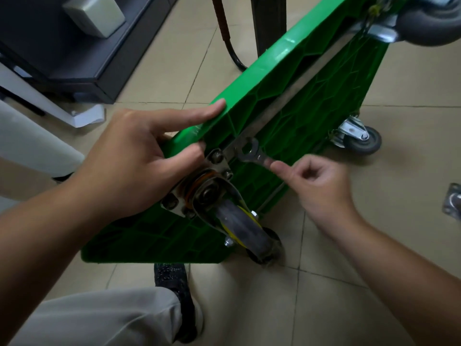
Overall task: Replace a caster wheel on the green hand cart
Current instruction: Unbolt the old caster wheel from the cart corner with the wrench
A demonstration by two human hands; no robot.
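Cart (287, 78) tipped on edge, caster (239, 226) at near corner touching floor (349, 283). Left hand (129, 156) grips cart rim above it. Right hand (321, 186) pinches wrench (252, 153) handle, head just beside plate bolts. Open floor to the right.

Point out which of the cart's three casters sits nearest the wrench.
The nearest caster, with yellow on its wheel: the wrench pinched by the right hand is beside it. The plain grey casters sit farther off.

The far caster wheel (429, 23) is cut by the top and right edges; a metal plate (452, 201) on the floor runs off the right edge. The wrench (252, 153) handle ends inside the pinching right hand (321, 186). Of the left hand (129, 156) gripping the green cart (299, 108), the lower fingers vanish behind its deck.
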